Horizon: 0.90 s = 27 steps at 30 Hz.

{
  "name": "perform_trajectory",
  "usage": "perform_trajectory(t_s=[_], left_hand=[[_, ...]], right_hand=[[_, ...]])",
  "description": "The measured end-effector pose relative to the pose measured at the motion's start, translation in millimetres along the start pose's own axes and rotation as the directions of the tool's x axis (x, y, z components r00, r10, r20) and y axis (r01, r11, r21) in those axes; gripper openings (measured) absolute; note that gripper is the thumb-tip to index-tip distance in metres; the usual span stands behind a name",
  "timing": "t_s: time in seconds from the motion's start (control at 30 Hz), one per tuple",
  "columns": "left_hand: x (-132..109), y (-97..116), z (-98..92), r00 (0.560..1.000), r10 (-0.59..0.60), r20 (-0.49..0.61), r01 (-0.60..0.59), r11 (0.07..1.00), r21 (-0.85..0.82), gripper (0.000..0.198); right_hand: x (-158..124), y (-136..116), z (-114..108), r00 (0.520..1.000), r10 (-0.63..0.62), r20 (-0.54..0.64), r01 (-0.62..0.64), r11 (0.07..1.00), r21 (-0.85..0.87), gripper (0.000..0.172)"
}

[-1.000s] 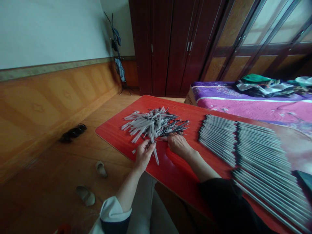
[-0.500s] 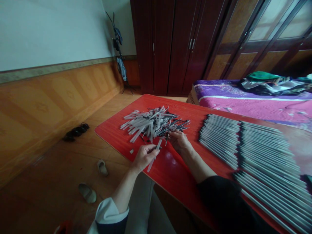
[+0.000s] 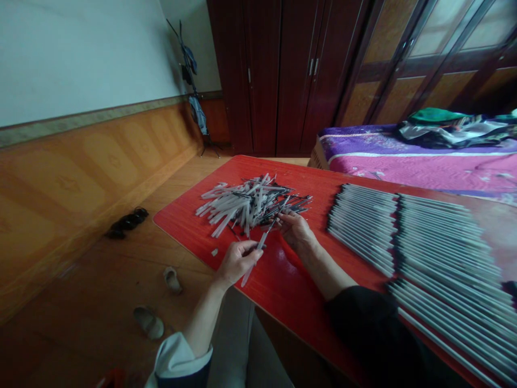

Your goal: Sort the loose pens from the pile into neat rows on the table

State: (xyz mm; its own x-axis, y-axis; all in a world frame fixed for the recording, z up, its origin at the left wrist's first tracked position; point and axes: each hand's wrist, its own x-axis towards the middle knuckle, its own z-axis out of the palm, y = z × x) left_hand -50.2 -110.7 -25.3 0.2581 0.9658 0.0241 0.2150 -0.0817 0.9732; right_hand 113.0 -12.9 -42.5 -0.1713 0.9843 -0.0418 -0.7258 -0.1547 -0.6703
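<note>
My left hand point(image 3: 237, 264) pinches a translucent white plastic tube point(image 3: 247, 276) near the table's front edge. The fingers of my right hand point(image 3: 298, 230) are closed on a thin dark rod point(image 3: 272, 224), which looks like a pen refill. Its lower tip is at the upper end of the tube; whether it has entered cannot be made out. Just beyond both hands lies a loose pile of white tubes point(image 3: 224, 207) mixed with thin dark rods point(image 3: 299, 203).
Neat rows of pale sticks with black ends point(image 3: 363, 223) cover the right side of the red table point(image 3: 183, 207). A small white scrap point(image 3: 214, 251) lies by the left edge. Beyond stand a bed point(image 3: 363, 151) and a dark wardrobe point(image 3: 262, 81). Shoes point(image 3: 148, 321) lie on the floor.
The dark rod in my right hand has tilted from nearly upright to slanting, and its tip has come down to the tube's upper end. My left hand keeps its hold.
</note>
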Motion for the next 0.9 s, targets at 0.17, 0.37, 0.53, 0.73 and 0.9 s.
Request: perform_trajectory(t_s=[0.17,0.37,0.53,0.73,0.9], left_hand=[[0.5,-0.9,0.3,1.000,0.012,-0.025,-0.012,1.000,0.012,0.023],[0.6,-2.2,1.1,0.999,0.016,-0.048,-0.016,1.000,-0.006,0.022],[0.4,-4.1,1.0,0.999,0.023,-0.050,-0.023,1.000,-0.007,0.023],[0.3,-4.3,0.5,0.999,0.016,-0.048,-0.017,1.000,-0.009,0.023],[0.3,-3.8,0.2,0.999,0.020,-0.039,-0.019,1.000,0.011,0.023]], right_hand=[[-6.7,2.1,8.9,0.999,-0.027,0.033,0.029,0.998,-0.055,0.017],[-13.1,-1.6,14.1,0.997,-0.011,0.081,0.022,0.990,-0.138,0.019],[-15.9,-6.1,17.6,0.997,-0.062,0.055,0.070,0.985,-0.160,0.038],[-18.9,-11.2,22.7,0.985,-0.132,0.113,0.156,0.960,-0.235,0.079],[-19.3,-11.8,22.5,0.989,-0.115,0.096,0.138,0.951,-0.278,0.078]])
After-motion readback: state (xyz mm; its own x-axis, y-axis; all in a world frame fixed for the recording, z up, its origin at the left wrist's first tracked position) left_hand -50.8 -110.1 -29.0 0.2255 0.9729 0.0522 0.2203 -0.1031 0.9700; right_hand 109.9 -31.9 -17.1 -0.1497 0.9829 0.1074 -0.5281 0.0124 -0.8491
